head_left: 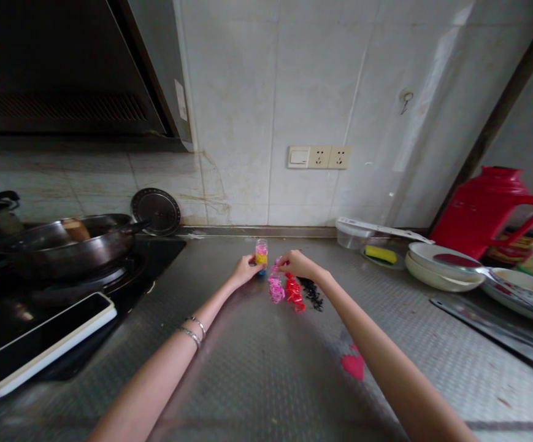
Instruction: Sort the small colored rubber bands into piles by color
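Observation:
On the steel counter (257, 368) my left hand (246, 269) grips a small clear jar (261, 251) with yellow and pink bits inside, standing upright. My right hand (296, 264) is pinched just right of the jar, holding what looks like a small pink loop from the pile. In front of my right hand lie three small heaps of tiny bands: pink (276, 288), red (294, 293) and black (313, 294). Two bangles circle my left wrist.
A wok (64, 242) sits on the black stove at left, with a round lid (156, 211) leaning on the wall and a phone (40, 344) on the stove's edge. Right side: red thermos jug (482, 209), stacked bowls (441, 264), sponge (380, 253), clear tub (353, 233). A pink scrap (353, 363) lies nearer.

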The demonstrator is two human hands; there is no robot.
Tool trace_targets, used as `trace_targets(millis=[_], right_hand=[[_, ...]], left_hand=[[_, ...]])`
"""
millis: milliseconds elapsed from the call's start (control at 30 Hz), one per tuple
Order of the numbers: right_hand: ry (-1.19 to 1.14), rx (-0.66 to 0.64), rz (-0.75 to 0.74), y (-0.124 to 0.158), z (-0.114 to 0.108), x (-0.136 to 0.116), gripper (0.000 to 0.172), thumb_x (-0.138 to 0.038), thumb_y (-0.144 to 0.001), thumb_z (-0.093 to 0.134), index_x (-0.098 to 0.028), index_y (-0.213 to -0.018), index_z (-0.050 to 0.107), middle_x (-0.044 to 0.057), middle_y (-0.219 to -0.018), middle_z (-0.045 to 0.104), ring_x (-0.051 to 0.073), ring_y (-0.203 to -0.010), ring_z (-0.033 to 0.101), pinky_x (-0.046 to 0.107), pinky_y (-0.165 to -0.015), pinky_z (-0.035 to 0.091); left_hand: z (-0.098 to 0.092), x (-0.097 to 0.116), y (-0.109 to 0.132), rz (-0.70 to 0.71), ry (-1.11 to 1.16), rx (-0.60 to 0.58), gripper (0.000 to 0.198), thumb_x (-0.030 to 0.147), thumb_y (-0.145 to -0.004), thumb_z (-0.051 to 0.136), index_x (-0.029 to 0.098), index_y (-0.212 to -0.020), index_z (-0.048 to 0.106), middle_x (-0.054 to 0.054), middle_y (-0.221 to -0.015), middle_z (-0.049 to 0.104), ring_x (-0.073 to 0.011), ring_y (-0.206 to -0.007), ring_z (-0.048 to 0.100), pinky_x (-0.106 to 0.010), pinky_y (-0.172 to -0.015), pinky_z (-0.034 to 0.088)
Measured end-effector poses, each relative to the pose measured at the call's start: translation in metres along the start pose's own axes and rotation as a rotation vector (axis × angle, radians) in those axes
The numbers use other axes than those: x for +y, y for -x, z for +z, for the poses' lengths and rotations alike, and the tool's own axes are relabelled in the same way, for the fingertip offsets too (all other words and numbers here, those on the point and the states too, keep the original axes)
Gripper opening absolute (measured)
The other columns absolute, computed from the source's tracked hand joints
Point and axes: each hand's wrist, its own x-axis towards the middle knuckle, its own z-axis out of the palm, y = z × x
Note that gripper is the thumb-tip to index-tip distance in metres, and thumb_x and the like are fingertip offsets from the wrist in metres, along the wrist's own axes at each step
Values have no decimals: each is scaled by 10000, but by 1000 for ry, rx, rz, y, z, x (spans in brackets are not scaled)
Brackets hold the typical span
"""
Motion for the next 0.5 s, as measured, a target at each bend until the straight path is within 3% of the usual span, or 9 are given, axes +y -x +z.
trace_targets(millis=[300, 500], right_hand=[[-102, 142, -21, -6, -34, -12, 290, -362, -704, 549, -123, -758, 704, 21, -661, 657, 127, -619, 538, 186, -551, 372], [-121, 182, -104, -27, -52, -22, 270, -325, -708, 552, -117, -794, 701, 29, -696, 666, 118, -619, 541, 183, -554, 373]], left_hand=[[-1, -6, 1, 22, 39, -6, 347, 313, -647, 647, 107, -926, 623, -99, -914, 664, -205, -819, 605, -335, -775, 460], [-1, -11, 0, 33, -6, -11, 326, 302, -680, 609, 123, -953, 616, -89, -918, 662, -201, -823, 605, -323, -755, 465]])
